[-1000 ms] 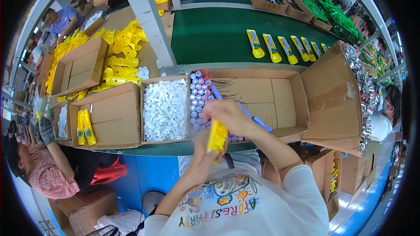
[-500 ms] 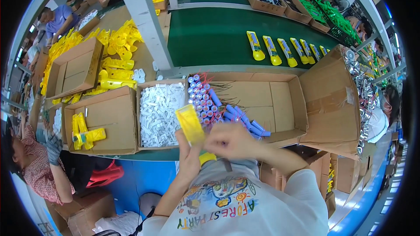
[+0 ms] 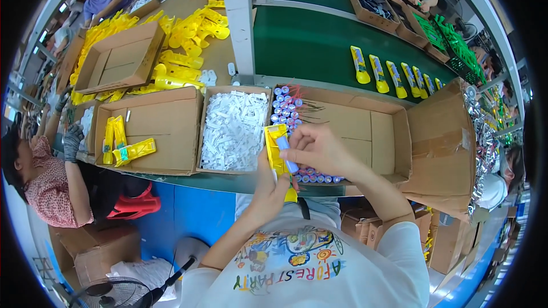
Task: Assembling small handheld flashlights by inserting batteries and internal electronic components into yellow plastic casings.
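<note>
My left hand (image 3: 266, 193) grips a yellow plastic casing (image 3: 275, 135), its hollow side up and its rounded end pointing toward my body. With thumb and fingers, my right hand (image 3: 321, 149) holds a purple cylindrical battery (image 3: 287, 154) lengthwise along the casing's right side. Whether the battery is fully seated cannot be made out. Just beyond and beneath my hands, a cardboard box (image 3: 374, 131) contains several purple batteries (image 3: 284, 105) with red and black wires. To its left, another carton is filled with small white plastic parts (image 3: 234, 128).
Yellow casings (image 3: 132, 151) lie in a carton at the left. Filled yellow units (image 3: 378, 74) line the green conveyor (image 3: 308, 37). A metal post (image 3: 237, 17) rises beyond the boxes. A gloved co-worker (image 3: 54, 185) sits at the left; a cardboard flap (image 3: 439, 142) stands at the right.
The view has shifted, moving the boxes rightward in the picture. The casing has turned from its smooth side to its hollow side, and a battery now shows in my right hand against it.
</note>
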